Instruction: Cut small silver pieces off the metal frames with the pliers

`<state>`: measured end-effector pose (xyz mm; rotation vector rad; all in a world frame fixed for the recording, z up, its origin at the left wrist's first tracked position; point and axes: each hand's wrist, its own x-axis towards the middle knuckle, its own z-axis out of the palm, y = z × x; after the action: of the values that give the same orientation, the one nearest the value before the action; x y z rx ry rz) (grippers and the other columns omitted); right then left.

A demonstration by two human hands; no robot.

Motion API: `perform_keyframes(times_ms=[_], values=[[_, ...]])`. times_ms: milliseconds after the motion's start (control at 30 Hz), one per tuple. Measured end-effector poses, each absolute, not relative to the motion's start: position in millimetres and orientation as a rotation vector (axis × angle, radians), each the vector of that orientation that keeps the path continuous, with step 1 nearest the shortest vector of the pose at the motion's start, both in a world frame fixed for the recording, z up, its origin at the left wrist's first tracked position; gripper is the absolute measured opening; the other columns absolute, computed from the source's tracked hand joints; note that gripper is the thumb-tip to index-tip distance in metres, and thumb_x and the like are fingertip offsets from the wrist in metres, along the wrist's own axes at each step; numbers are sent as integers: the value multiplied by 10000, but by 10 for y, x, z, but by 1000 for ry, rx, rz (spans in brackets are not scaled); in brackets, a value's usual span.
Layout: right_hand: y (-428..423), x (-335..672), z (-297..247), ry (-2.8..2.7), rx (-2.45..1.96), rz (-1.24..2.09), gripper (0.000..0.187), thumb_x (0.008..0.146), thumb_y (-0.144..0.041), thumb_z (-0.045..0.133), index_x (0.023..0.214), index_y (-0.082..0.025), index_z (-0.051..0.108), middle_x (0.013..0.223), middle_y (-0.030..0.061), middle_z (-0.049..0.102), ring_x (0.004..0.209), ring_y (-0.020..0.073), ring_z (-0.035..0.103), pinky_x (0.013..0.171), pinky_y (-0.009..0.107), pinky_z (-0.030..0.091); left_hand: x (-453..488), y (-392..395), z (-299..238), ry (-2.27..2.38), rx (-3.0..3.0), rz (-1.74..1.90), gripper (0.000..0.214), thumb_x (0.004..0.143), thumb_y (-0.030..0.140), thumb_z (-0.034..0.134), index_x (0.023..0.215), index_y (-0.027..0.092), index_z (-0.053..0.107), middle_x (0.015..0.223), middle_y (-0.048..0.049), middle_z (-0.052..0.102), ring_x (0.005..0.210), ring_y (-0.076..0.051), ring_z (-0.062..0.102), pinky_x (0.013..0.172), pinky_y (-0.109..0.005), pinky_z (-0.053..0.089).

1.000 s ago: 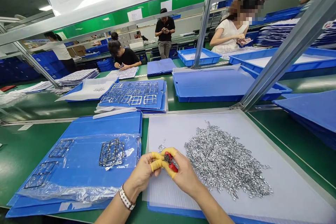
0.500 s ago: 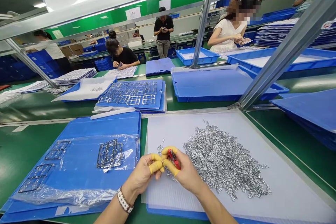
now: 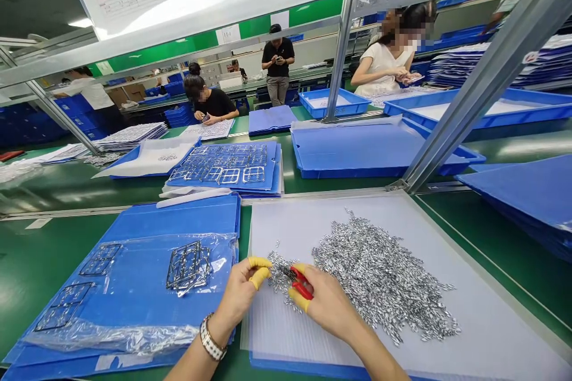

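Note:
My right hand (image 3: 326,305), with yellow finger cots, is closed around small red-handled cutters (image 3: 298,283) above a white sheet (image 3: 469,333). My left hand (image 3: 241,293), also in yellow cots, has its fingertips pinched together just left of the cutters; whether it holds a small part I cannot make out. A wide pile of small silver metal parts (image 3: 384,277) lies on the sheet to the right of my hands, with a few loose ones (image 3: 279,277) between them. To the left, a metal part frame (image 3: 188,266) rests on clear plastic over blue trays (image 3: 179,220).
More part frames lie on stacked blue sheets (image 3: 227,164) farther back. Blue trays (image 3: 370,146) and a slanted metal post (image 3: 482,71) stand behind the sheet. Other people sit and stand at benches across the green table (image 3: 53,238).
My hands have moved apart: the left pulled slightly left, and the right lowered the cutters toward the sheet. The camera view tipped down a little.

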<state>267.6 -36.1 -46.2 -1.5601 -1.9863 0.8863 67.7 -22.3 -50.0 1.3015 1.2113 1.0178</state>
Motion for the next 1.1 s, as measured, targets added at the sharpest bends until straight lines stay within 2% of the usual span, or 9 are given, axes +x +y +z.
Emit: perform_keyframes(times_ms=[200, 667, 1100], values=[[-414, 2697, -409, -2071, -1512, 824, 288, 771, -303, 515, 1028, -231, 621, 936, 43, 672, 842, 210, 620, 744, 323, 454, 639, -233, -488, 1215, 1559, 1023, 188, 795, 350, 620, 803, 188, 715, 816, -57, 637, 767, -174, 541, 728, -287, 422], [-432, 2669, -416, -2141, -1485, 773, 312, 770, -271, 533, 1067, -213, 610, 958, 58, 668, 870, 215, 602, 770, 334, 446, 622, -282, -468, 1194, 1669, 1017, 167, 822, 320, 603, 829, 210, 729, 826, -61, 656, 808, -187, 567, 783, -313, 440], [-427, 2671, -474, -2185, -1445, 792, 251, 766, -230, 506, 991, -227, 617, 861, 33, 658, 781, 196, 598, 689, 302, 428, 592, -289, -476, 1156, 1704, 980, 164, 841, 291, 579, 864, 217, 724, 870, -69, 674, 847, -197, 584, 812, -323, 442]])
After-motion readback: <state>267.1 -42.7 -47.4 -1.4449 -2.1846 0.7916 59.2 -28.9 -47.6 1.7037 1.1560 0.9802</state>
